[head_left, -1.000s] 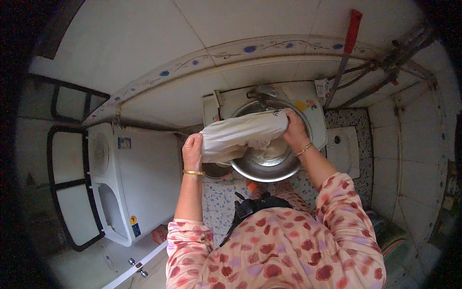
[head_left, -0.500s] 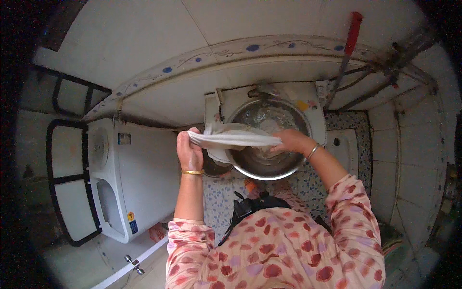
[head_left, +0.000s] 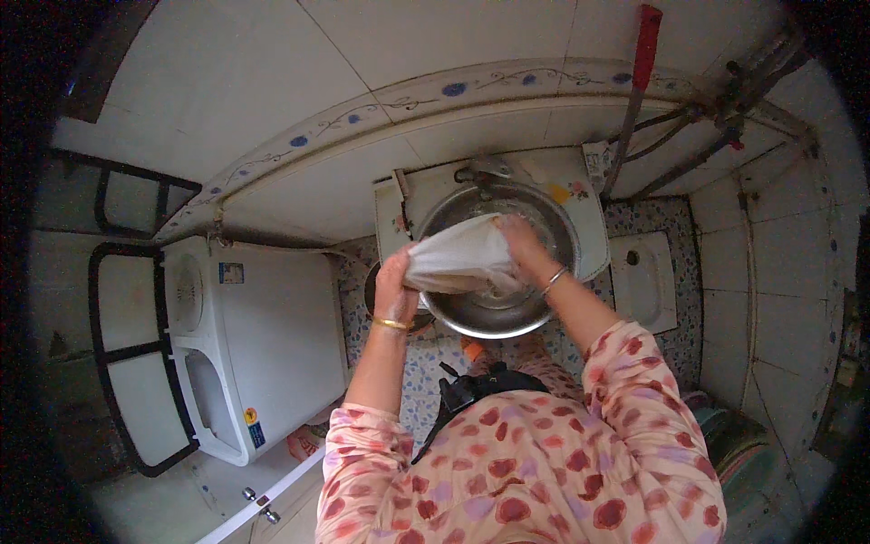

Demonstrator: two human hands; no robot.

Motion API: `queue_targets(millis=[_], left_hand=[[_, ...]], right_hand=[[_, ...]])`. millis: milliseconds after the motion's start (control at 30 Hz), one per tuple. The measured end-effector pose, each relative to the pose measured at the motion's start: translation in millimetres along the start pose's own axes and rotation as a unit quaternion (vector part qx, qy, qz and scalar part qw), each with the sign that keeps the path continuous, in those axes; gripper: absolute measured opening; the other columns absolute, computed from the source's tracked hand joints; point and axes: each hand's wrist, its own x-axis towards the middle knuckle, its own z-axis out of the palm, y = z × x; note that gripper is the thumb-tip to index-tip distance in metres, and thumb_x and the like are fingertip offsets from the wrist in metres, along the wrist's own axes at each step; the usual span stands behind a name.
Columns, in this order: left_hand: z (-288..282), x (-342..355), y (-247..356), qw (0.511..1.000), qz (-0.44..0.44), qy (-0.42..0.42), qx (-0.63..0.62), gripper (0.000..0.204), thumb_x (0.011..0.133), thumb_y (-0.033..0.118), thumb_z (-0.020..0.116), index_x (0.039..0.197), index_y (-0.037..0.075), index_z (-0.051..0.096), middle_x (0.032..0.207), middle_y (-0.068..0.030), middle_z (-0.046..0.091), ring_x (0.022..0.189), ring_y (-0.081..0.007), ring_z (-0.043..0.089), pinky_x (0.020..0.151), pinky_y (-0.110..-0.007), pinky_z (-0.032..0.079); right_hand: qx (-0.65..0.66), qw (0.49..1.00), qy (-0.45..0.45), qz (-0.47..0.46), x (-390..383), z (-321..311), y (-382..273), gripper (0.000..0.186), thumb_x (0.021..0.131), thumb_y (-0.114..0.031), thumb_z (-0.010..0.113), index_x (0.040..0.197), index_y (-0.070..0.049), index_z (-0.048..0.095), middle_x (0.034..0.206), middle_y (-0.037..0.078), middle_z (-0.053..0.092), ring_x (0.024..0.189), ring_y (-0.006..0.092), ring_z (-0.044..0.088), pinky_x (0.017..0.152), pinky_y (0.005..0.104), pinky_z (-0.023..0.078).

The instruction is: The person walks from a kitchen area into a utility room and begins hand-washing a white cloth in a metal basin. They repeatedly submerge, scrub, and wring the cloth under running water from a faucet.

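Observation:
A wet-looking white cloth is bunched between my two hands, above a large round metal basin. My left hand, with a yellow bangle at the wrist, grips the cloth's left end just outside the basin's rim. Over the basin, my right hand holds the other end; its fingertips are partly hidden by the cloth. Water shows in the basin behind the cloth. The basin rests on a white sink top, and a metal faucet stands at its far edge.
To the left stands a white washing machine. A red-handled tool leans on the tiled wall at the far right. A squat toilet lies in the floor right of the sink. Beneath the sink's left side sits a dark round vessel.
My hands have come closer together, the left one moving right. The cloth, stretched in a narrow band before, is now slacker and bunched wider over the basin.

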Motion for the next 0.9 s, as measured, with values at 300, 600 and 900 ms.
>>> queue_targets(millis=[300,600,900], left_hand=[[-43,44,-61,0.934,-0.129,-0.126,-0.309,0.027,0.089,0.035,0.044,0.077,0.011,0.045,0.069,-0.004,0.048,0.056,-0.0192,0.049,0.058,-0.035,0.045],[-30,50,-69,0.959,-0.16,0.117,-0.203,0.034,0.09,0.034,0.042,0.062,0.015,0.043,0.051,-0.0002,0.041,0.049,-0.0182,0.047,0.048,-0.033,0.042],[21,36,-44,0.964,-0.11,0.081,-0.227,0.034,0.09,0.034,0.043,0.063,0.014,0.04,0.056,-0.0001,0.04,0.053,-0.0145,0.042,0.052,-0.029,0.039]], right_hand=[[-0.599,0.706,-0.145,-0.347,-53,103,39,0.028,0.074,-0.025,0.055,0.085,0.0,0.058,0.075,0.021,0.06,0.063,0.0351,0.059,0.057,0.0423,0.048],[-0.575,0.706,-0.049,-0.411,-43,97,37,0.021,0.078,-0.021,0.05,0.08,-0.001,0.057,0.08,0.022,0.059,0.071,0.0365,0.059,0.063,0.0437,0.047],[-0.701,0.589,-0.126,-0.381,25,36,30,0.02,0.081,-0.017,0.048,0.09,-0.001,0.056,0.085,0.015,0.059,0.079,0.0294,0.058,0.065,0.0389,0.047]])
